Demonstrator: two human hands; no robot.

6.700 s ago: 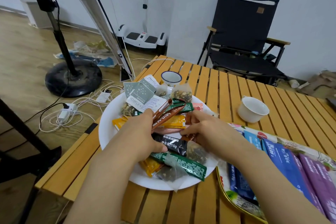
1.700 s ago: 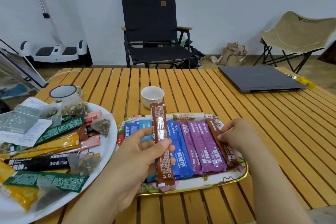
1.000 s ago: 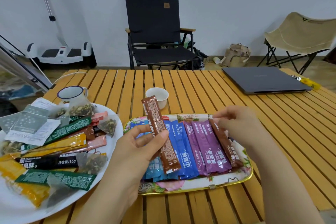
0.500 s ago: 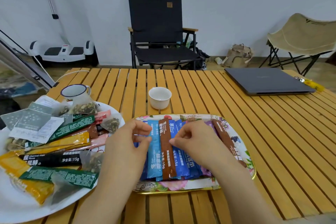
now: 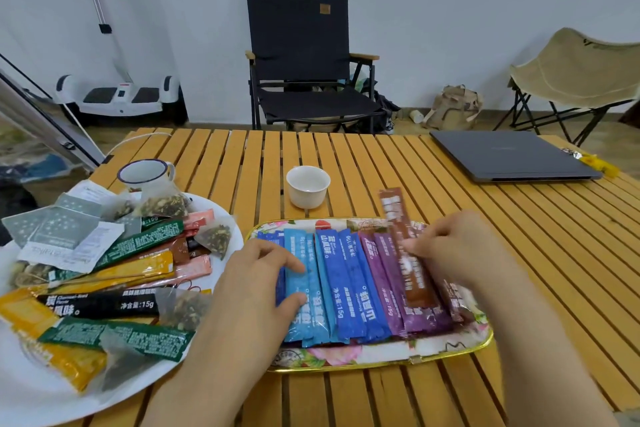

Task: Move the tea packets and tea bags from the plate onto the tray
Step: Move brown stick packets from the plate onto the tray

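the brown packet (image 5: pixel 403 246) has left the middle of the tray (image 5: pixel 381 355) and now lies tilted over the purple packets (image 5: pixel 388 284) toward the tray's right end, its top past the far rim. the right hand (image 5: pixel 460 253) pinches it with curled fingers, wrist coming in from the table's near right. the left hand (image 5: pixel 256 291), which was by the tray's left rim, now rests flat with straight fingers on the light blue packets (image 5: pixel 304 291). the plate (image 5: pixel 41 402) at the table's left edge holds green, yellow, black packets and mesh tea bags (image 5: pixel 213 239).
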